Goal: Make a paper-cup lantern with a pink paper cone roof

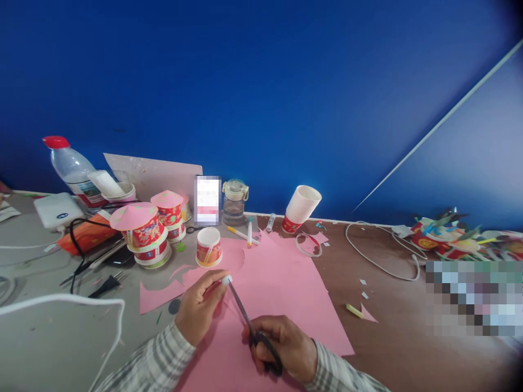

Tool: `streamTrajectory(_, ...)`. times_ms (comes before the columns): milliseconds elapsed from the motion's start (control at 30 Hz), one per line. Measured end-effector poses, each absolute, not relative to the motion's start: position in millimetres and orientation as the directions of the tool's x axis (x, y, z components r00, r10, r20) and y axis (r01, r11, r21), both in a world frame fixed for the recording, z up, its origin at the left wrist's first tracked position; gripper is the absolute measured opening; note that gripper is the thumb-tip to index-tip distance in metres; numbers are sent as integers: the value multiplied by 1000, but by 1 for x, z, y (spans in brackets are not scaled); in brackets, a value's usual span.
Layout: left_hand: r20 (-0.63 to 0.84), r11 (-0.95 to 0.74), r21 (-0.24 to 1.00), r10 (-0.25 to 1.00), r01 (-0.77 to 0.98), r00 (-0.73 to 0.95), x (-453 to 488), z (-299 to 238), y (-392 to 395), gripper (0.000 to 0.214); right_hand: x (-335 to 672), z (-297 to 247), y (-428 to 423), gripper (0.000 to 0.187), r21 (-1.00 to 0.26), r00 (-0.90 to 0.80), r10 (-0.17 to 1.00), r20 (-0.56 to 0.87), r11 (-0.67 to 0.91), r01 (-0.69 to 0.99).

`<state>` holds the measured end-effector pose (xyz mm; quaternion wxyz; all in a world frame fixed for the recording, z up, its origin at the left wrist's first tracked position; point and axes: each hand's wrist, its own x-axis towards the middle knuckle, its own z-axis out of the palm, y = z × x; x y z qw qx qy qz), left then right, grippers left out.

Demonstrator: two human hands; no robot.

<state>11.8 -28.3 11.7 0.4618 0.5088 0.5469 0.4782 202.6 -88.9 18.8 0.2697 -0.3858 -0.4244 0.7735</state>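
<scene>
My left hand point(203, 305) pinches a small white piece point(227, 280), perhaps tape or paper, between thumb and forefinger. My right hand point(286, 345) is wrapped round the black handles of a pair of scissors point(241, 307). The blades point up and left, and their tips meet the white piece. Below both hands spreads a large sheet of pink paper point(286, 288). Just beyond my left hand stands a red and white paper cup point(208, 250), upright.
Cup models with pink cone roofs point(137, 218) stand left, near a plastic bottle point(75, 169). A phone point(207, 200), a glass jar point(235, 201), markers point(249, 231) and stacked paper cups point(300, 207) line the back. A white cable point(379, 265) curls at right; a blue wall point(261, 98) rises behind.
</scene>
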Motion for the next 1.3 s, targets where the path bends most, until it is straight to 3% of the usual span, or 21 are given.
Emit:
streamTrajectory(167, -165, 169, 974, 986, -152, 36, 10, 12, -23, 51, 205, 16, -88, 49, -855, -602, 743, -293, -485, -183)
streamTrajectory(300, -206, 210, 947, 978, -242, 42, 11, 14, -19, 48, 204, 13, -87, 49, -841, -601, 743, -294, -500, -206)
streamTrajectory(567, -249, 279, 939, 955, -200, 163, 11, 15, -19, 45, 200, 14, -91, 47, -788, -645, 710, -283, -556, -266)
streamTrajectory(867, -242, 295, 924, 944, -242, 225, 10, 18, -18, 43, 196, 22, -94, 41, -852, -564, 753, -340, -500, -154)
streamTrajectory(1067, -297, 363, 871, 926, -333, 231, 10, 19, -17, 49, 196, 19, -93, 47, -832, -570, 751, -334, -519, -197)
streamTrajectory(1300, -327, 430, 854, 882, -294, 340, 6, 18, -17, 44, 202, 16, -97, 46, -795, -615, 715, -334, -564, -224)
